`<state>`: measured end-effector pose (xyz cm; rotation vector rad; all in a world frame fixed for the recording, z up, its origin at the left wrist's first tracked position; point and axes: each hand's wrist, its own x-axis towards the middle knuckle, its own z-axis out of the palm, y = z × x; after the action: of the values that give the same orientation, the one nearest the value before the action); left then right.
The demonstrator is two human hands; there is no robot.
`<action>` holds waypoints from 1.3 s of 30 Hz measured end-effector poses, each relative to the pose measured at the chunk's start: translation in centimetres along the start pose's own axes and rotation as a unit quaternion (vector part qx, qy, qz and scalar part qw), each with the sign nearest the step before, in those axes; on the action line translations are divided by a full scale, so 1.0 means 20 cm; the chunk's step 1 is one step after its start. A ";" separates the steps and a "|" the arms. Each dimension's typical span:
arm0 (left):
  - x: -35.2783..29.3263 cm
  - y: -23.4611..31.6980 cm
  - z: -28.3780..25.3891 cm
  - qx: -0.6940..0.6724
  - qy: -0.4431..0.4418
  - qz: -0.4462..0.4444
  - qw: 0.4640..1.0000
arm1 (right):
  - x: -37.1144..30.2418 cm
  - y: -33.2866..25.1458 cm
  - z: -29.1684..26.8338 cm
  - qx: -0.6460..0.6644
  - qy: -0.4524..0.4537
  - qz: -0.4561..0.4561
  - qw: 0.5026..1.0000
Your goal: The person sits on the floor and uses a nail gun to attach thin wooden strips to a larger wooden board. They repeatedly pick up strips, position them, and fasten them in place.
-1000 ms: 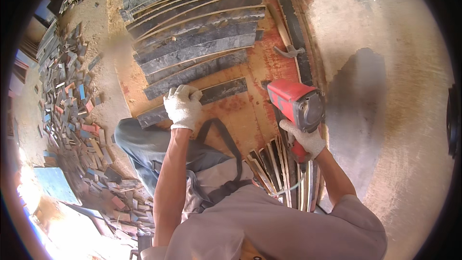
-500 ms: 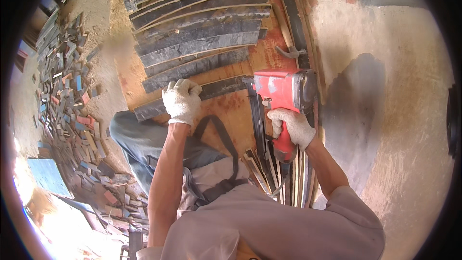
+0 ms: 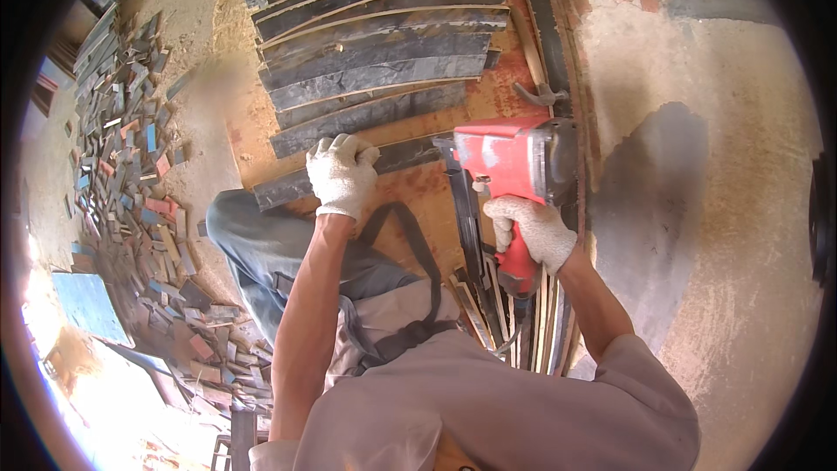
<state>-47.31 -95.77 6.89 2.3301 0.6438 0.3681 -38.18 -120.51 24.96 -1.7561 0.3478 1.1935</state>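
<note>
Left of centre, the left hand (image 3: pixel 342 176) is clenching a dark strip (image 3: pixel 405 154); the right hand (image 3: pixel 534 231) is grasping a red nailer (image 3: pixel 501 157).

Long dark wooden strips (image 3: pixel 384 71) on brown wooden board (image 3: pixel 429 187); red pistol-shaped power tool (image 3: pixel 504 157) right of nearest; multicoloured wooden offcuts (image 3: pixel 163 207) left

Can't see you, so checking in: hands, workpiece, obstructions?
Left white-gloved hand curled over long dark wooden strip. Right white-gloved hand gripping red pistol-shaped nail gun, nose near strip's right end. Wooden-handled claw hammer beyond, off the strip.
</note>
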 end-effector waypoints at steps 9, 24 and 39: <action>-0.01 0.00 -0.02 0.004 -0.006 -0.008 1.000 | 0.09 0.02 0.07 0.002 -0.050 0.005 0.999; -0.14 -0.41 -0.45 0.249 -0.031 -0.328 0.911 | 0.08 0.23 0.01 0.054 -0.035 -0.025 0.998; -0.26 0.03 -0.07 -0.508 -0.081 -0.573 0.637 | -0.08 0.37 -0.07 -0.037 -0.007 -0.024 0.999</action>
<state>-51.98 -98.17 7.98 0.5784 1.2381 -0.1128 -43.18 -125.78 22.42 -1.8086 0.2547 1.1958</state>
